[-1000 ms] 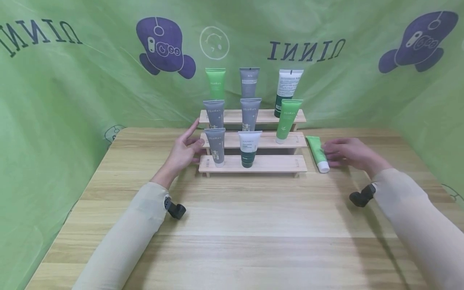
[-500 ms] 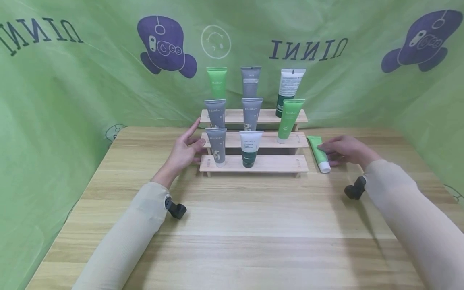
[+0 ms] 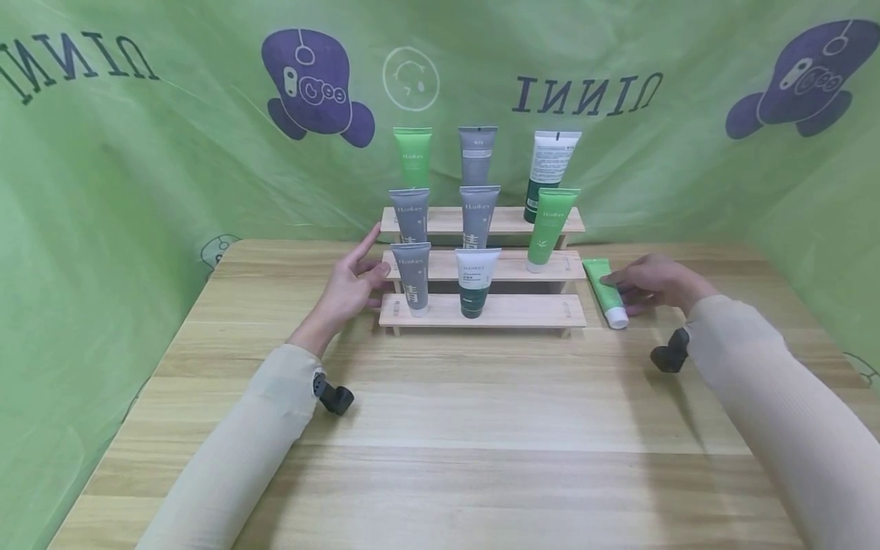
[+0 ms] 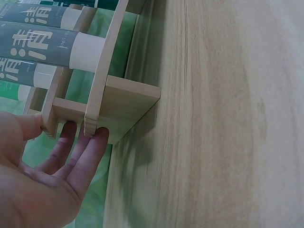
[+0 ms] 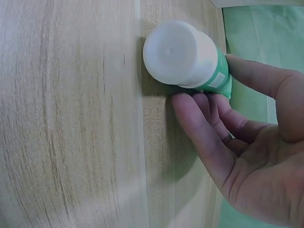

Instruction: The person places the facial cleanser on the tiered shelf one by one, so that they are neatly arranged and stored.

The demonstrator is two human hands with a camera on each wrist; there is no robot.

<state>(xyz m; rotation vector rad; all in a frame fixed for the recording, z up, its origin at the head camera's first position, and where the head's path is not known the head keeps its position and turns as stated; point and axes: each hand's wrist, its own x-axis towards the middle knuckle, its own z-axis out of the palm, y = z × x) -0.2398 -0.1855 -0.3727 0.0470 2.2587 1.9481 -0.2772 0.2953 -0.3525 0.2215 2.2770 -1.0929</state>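
My left hand (image 3: 351,289) touches the left end of a three-step wooden rack (image 3: 529,312). In the left wrist view, the thumb lies against one shelf end and fairly straight fingers (image 4: 90,159) meet the front shelf's edge. My right hand (image 3: 656,283) pinches a green squeeze tube (image 3: 605,290) lying on the table right of the rack, its white cap (image 5: 171,52) towards me. The thumb is on the tube's upper side and the curled fingers are along its other side. On the front step stand a grey tube (image 3: 414,281) and a white-and-green tube (image 3: 476,283).
The middle step bears two grey tubes, one of them (image 3: 479,215) central, and a green tube (image 3: 552,225). Another green tube (image 3: 413,156), a grey tube (image 3: 477,155) and a white-and-dark-green tube (image 3: 550,172) stand on the top step. A green printed cloth (image 3: 206,153) hangs behind the wooden table (image 3: 440,428).
My right hand has moved left onto the lying green tube, and its thumb now presses on it. The left hand stays at the rack's end.
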